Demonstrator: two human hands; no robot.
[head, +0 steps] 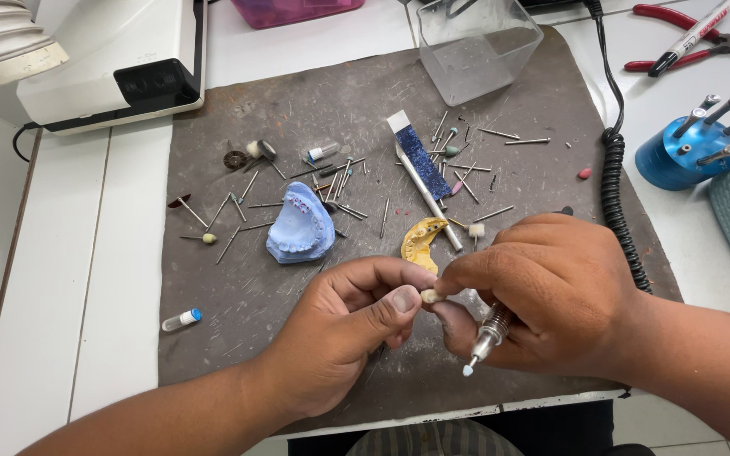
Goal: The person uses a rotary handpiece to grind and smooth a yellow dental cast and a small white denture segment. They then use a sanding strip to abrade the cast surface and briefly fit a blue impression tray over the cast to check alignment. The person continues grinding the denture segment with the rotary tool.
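A white workbench carries a worn grey mat [238, 312] that fills most of the view, dusted and littered with small metal burs [344, 181]. Beyond the hands, at the mat's far edge, stands an empty clear plastic tub [476, 46]; far to the right of it lie red-handled pliers [686, 38], and nearer the right hand a blue round stand [678, 156] holds upright tool bits. A black coiled cord [614, 198] runs down the mat's right side toward the right wrist.

The person's two hands meet at the near edge of the mat. The left hand [348, 325] is curled, thumb and forefinger pinching a tiny cream tooth piece [427, 295]. The right hand [551, 291] is closed around a metal handpiece [492, 329], whose white tip points down toward the person, while its fingertips touch the same tooth piece.

Just beyond the left hand sits a blue dental cast [300, 230]. Beside it, just past the fingertips, lies a yellow dental cast [420, 241]. Further back rests a blue sanding strip [420, 156]. Left of the left forearm lies a small white vial with a blue cap [181, 320].
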